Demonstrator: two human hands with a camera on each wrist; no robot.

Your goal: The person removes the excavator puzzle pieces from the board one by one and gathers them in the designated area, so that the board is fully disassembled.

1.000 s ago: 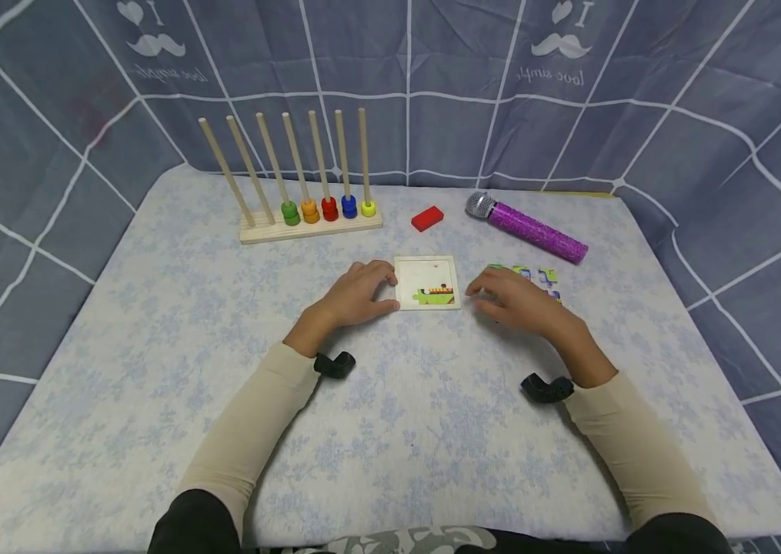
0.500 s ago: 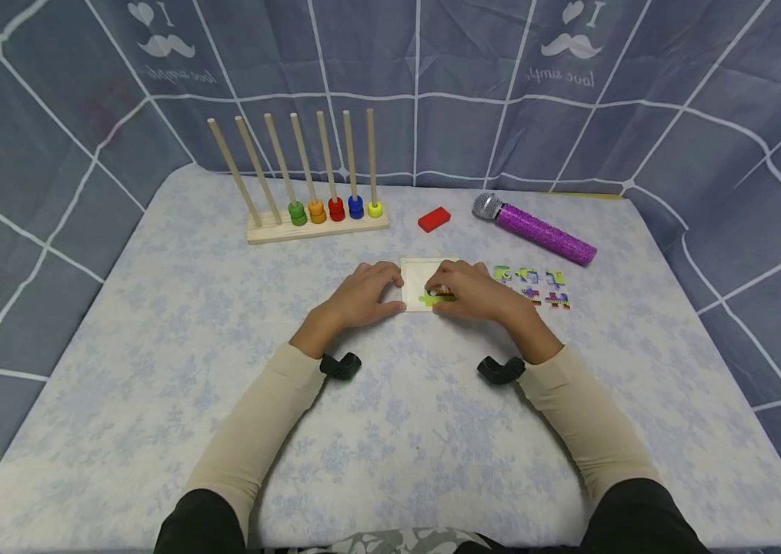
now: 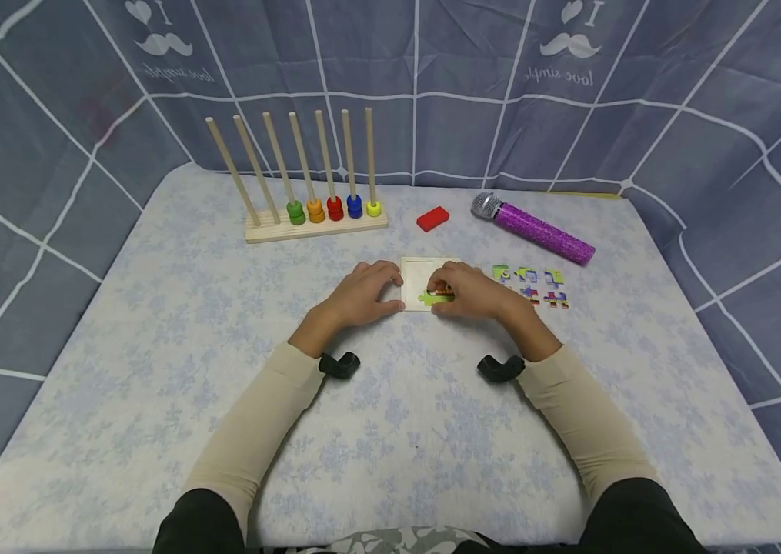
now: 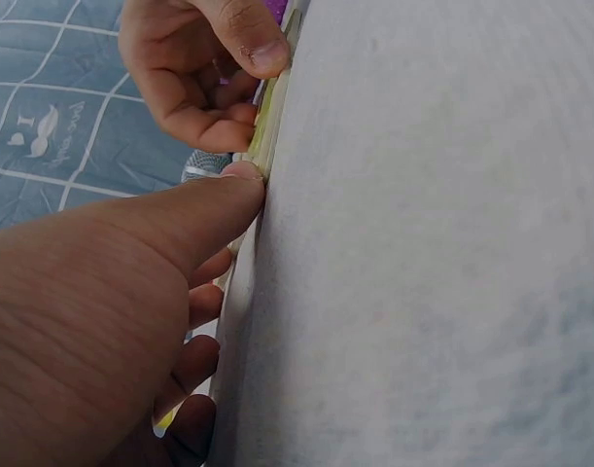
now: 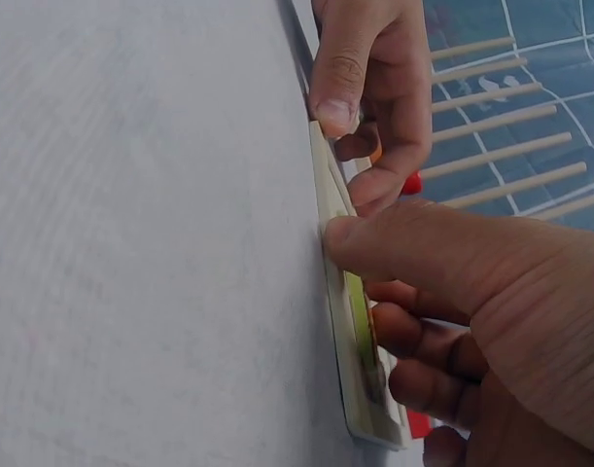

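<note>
A small pale wooden puzzle tray (image 3: 419, 268) lies flat at mid-table in the head view. My left hand (image 3: 362, 294) grips its left side, thumb at the near corner and fingers farther up the edge. My right hand (image 3: 472, 291) is over the tray's right half, its curled fingers and thumb around a green puzzle piece (image 3: 426, 298) with a red and yellow train picture. In the right wrist view, the thumb touches the near rim and the fingers reach the green piece (image 5: 361, 316). The hand hides the tray's right part.
Several loose puzzle pieces (image 3: 527, 275) lie right of the tray. Behind stand a wooden peg rack (image 3: 314, 228) with coloured rings, a red block (image 3: 433, 218) and a purple glittery microphone (image 3: 544, 236). A grey curtain (image 3: 459, 69) hangs beyond the table's back edge.
My right hand has moved left from beside the loose pieces onto the tray, uncovering those pieces. It has stayed there over the last half second. The left hand keeps its place on the tray.
</note>
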